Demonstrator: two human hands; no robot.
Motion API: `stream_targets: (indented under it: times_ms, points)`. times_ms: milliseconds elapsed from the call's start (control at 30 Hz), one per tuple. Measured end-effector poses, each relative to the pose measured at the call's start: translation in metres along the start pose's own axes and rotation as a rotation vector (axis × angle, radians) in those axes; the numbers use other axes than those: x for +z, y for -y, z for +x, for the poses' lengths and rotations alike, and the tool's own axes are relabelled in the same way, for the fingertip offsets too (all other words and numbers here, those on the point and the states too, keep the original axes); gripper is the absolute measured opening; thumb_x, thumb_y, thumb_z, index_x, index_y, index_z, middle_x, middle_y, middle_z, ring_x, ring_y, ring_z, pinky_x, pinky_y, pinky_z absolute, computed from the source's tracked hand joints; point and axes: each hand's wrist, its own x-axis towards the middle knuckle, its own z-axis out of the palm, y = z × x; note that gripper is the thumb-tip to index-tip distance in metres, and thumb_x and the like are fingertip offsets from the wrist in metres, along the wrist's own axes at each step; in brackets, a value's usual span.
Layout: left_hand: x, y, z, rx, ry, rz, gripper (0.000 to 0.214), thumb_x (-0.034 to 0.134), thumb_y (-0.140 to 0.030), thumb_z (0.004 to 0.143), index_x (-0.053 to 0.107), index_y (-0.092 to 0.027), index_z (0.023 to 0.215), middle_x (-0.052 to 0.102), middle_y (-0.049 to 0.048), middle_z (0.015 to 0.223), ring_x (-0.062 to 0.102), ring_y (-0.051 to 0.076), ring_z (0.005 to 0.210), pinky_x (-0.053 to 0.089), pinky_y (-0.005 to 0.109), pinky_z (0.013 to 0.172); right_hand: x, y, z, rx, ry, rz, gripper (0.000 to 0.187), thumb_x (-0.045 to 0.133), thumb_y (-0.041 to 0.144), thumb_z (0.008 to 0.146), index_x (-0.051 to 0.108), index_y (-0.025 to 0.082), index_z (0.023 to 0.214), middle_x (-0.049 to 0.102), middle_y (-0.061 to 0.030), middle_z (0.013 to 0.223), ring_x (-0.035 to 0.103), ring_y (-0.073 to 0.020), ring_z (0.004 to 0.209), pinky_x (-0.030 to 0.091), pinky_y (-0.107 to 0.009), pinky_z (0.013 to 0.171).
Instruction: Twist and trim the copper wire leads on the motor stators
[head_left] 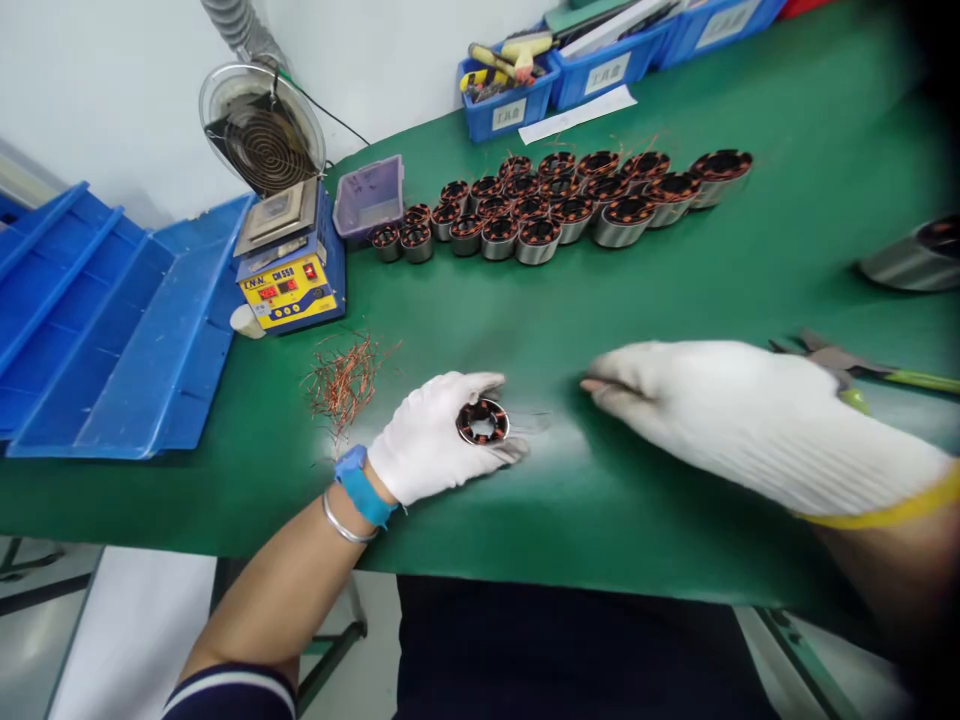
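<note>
core status: the small wound core (pixel 465 425) is in the left hand (pixel 431 440), above the green counter (pixel 570 530), near the front edge. left fingers are wrapped round it, thumb on the far side, the rest on the near side, gripping. open end faces up at the camera, so its axis looks close to upright; exact tilt is hard to judge.

right hand (pixel 697 415) is apart from it. fingertips look drawn together and point left; blur hides whether anything is between them. key relation: core lies left of the right fingertips and slightly closer to the front edge, gap between. left hand owns the core; right is the nearer one to the cutters (pixel 825 355), which lie just beyond its wrist, green handles running off right.

rest: copper wire scraps (pixel 349 380) left of the left hand, rows of wound cores (pixel 538 245) further back.
</note>
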Motion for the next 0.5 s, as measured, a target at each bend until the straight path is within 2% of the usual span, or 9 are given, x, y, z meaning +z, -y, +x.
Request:
stream_targets:
  times_ms: [67, 133, 167, 200, 267, 367, 433, 500]
  points:
    - [-0.002, 0.000, 0.001, -0.018, 0.060, 0.042, 0.072, 0.080, -0.049, 0.071, 0.053, -0.021, 0.132, 0.068, 0.0073, 0.113, 0.065, 0.026, 0.103, 0.053, 0.040, 0.093, -0.014, 0.004, -0.001, 0.049, -0.018, 0.067, 0.046, 0.057, 0.052, 0.072, 0.068, 0.028, 0.110, 0.070, -0.0080, 0.089, 0.062, -0.0273, 0.074, 0.035, -0.034, 0.056]
    - [-0.004, -0.001, 0.002, -0.038, 0.089, 0.066, 0.080, 0.080, -0.046, 0.071, 0.047, -0.020, 0.139, 0.067, 0.0082, 0.117, 0.064, 0.028, 0.107, 0.052, 0.043, 0.096, -0.016, 0.014, -0.005, -0.002, 0.087, 0.248, 0.078, 0.067, 0.049, 0.061, 0.053, 0.031, 0.136, 0.069, -0.0044, 0.083, 0.062, -0.0247, 0.068, 0.040, -0.033, 0.053]
    - [-0.004, -0.001, 0.002, -0.047, 0.089, 0.065, 0.084, 0.080, -0.045, 0.071, 0.044, -0.019, 0.142, 0.067, 0.0091, 0.120, 0.064, 0.028, 0.108, 0.052, 0.043, 0.097, -0.012, 0.021, -0.008, -0.039, 0.165, 0.305, 0.089, 0.069, 0.047, 0.059, 0.045, 0.032, 0.143, 0.069, -0.0028, 0.080, 0.062, -0.0233, 0.065, 0.042, -0.032, 0.053]
    - [-0.004, -0.001, 0.002, -0.050, 0.088, 0.061, 0.086, 0.080, -0.044, 0.071, 0.041, -0.019, 0.144, 0.065, 0.0100, 0.123, 0.063, 0.029, 0.110, 0.052, 0.043, 0.098, -0.005, 0.028, -0.010, -0.066, 0.230, 0.304, 0.091, 0.070, 0.045, 0.060, 0.041, 0.032, 0.146, 0.069, -0.0023, 0.081, 0.063, -0.0228, 0.064, 0.043, -0.031, 0.053]
    - [-0.004, -0.002, 0.002, -0.046, 0.078, 0.055, 0.086, 0.077, -0.043, 0.072, 0.039, -0.018, 0.145, 0.063, 0.0108, 0.127, 0.063, 0.029, 0.113, 0.051, 0.043, 0.099, 0.013, 0.040, -0.014, -0.080, 0.253, 0.165, 0.076, 0.064, 0.044, 0.070, 0.046, 0.033, 0.143, 0.072, -0.0038, 0.093, 0.066, -0.0245, 0.074, 0.043, -0.030, 0.055]
    - [-0.004, -0.002, 0.001, -0.046, 0.072, 0.049, 0.083, 0.074, -0.043, 0.074, 0.039, -0.021, 0.145, 0.067, 0.0084, 0.121, 0.064, 0.028, 0.110, 0.052, 0.042, 0.098, 0.030, 0.044, -0.011, -0.135, 0.251, 0.054, 0.037, 0.048, 0.034, 0.085, 0.065, 0.032, 0.118, 0.072, -0.0024, 0.105, 0.067, -0.0247, 0.087, 0.043, -0.030, 0.062]
    - [-0.004, -0.002, 0.001, -0.053, 0.087, 0.036, 0.084, 0.076, -0.045, 0.073, 0.039, -0.022, 0.145, 0.069, 0.0075, 0.117, 0.066, 0.027, 0.107, 0.053, 0.042, 0.096, 0.028, 0.033, -0.006, -0.192, 0.326, 0.104, 0.031, 0.044, 0.030, 0.087, 0.071, 0.032, 0.103, 0.073, 0.0009, 0.101, 0.067, -0.0218, 0.086, 0.044, -0.030, 0.064]
    - [-0.004, -0.002, 0.001, -0.051, 0.108, 0.028, 0.086, 0.078, -0.046, 0.071, 0.041, -0.022, 0.144, 0.069, 0.0079, 0.118, 0.066, 0.028, 0.107, 0.053, 0.042, 0.096, 0.017, 0.015, -0.001, -0.190, 0.367, 0.105, 0.028, 0.047, 0.032, 0.086, 0.073, 0.034, 0.097, 0.074, 0.0025, 0.099, 0.067, -0.0219, 0.086, 0.045, -0.031, 0.065]
